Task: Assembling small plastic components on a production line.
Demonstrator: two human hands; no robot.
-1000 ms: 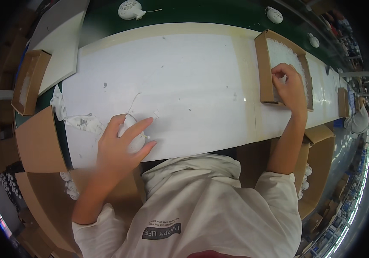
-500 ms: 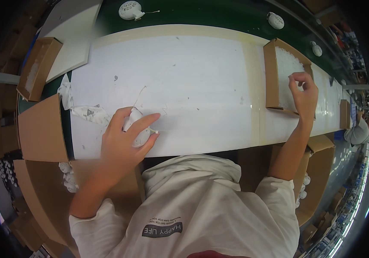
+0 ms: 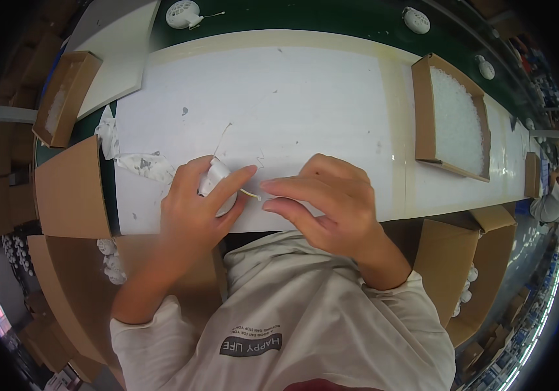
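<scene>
My left hand is wrapped round a white rounded plastic housing just above the near part of the white work surface. From the housing a short pale cable ends in a small white connector, and a thin wire sticks out of its far side. My right hand is beside the connector, thumb and forefinger brought close together in a pinch. Whatever lies between those fingertips is too small to make out.
An open cardboard box of small clear pieces stands at the right. White housings lie on the green belt at the back. Large cartons flank me, and another box sits far left.
My right hand has left the box of clear pieces and come left to the connector. My left hand still holds the housing, in nearly the same place.
</scene>
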